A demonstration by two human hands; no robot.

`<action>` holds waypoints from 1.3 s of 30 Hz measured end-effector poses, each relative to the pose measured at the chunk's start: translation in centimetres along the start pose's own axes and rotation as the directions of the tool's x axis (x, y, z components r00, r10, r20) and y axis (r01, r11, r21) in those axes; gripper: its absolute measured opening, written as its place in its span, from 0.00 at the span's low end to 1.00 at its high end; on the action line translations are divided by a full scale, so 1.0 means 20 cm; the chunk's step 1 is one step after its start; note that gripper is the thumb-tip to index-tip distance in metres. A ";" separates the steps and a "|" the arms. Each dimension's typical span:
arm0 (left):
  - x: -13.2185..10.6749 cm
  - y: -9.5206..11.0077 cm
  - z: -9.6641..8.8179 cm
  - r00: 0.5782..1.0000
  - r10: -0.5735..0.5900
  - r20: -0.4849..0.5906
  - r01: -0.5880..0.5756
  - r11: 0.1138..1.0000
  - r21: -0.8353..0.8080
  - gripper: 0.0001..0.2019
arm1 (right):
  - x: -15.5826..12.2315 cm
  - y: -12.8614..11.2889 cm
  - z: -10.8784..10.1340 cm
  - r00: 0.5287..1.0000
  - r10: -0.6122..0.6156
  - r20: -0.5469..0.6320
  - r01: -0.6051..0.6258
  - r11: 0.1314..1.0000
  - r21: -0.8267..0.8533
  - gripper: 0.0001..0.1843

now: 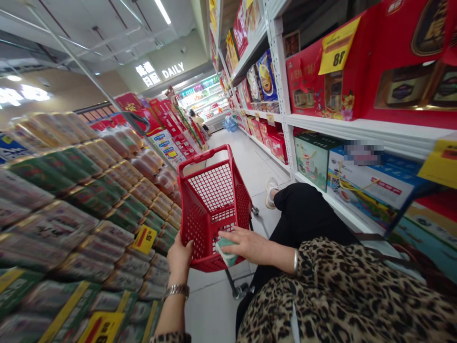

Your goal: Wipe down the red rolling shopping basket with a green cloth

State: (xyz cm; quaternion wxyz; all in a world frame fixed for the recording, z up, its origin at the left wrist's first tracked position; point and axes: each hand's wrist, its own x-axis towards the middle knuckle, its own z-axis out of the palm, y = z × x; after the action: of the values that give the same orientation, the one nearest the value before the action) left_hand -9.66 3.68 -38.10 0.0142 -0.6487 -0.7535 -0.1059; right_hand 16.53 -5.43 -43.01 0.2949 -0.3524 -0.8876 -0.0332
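A red plastic shopping cart [243,200] with lattice walls stands in the aisle just ahead of me. My left hand [179,257] is closed around the near left corner of its rim, a metal watch on the wrist. Over the near right part of the basket is my right hand [248,245], fingers stretched over a small green and white piece [227,253] that looks like a cloth or a soft packet; its kind is unclear. The thumb side and underside of that hand are hidden. The visible part of the basket shows only its lattice.
Stacked packs of cans [103,228] line the left side closely. On the right, white shelves [321,121] hold red gift boxes [310,81] and other cartons. The tiled aisle floor [246,157] runs to a lit refrigerated display [210,95], with a person [200,121] near it.
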 end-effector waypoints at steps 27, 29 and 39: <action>0.24 -0.17 0.01 0.992 0.119 0.046 -0.099 0.945 -0.312 0.25 | 0.18 0.64 -0.34 0.973 0.230 -0.026 -0.229 0.934 -0.274 0.20; 0.24 -0.17 0.02 0.996 0.080 0.043 -0.063 0.951 -0.303 0.26 | 0.18 0.68 -0.34 0.962 0.267 -0.059 -0.273 0.926 -0.260 0.19; -0.10 -0.08 0.18 0.912 -0.393 -0.117 0.269 0.789 -0.553 0.36 | 0.14 0.57 -0.21 0.944 0.297 -0.145 -0.317 0.938 -0.142 0.18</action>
State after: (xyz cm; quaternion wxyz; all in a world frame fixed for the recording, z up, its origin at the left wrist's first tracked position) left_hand -10.52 2.23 -42.11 -0.0968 -0.4682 -0.7912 -0.3814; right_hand 24.45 3.65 -39.69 0.3197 -0.5070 -0.7963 -0.0807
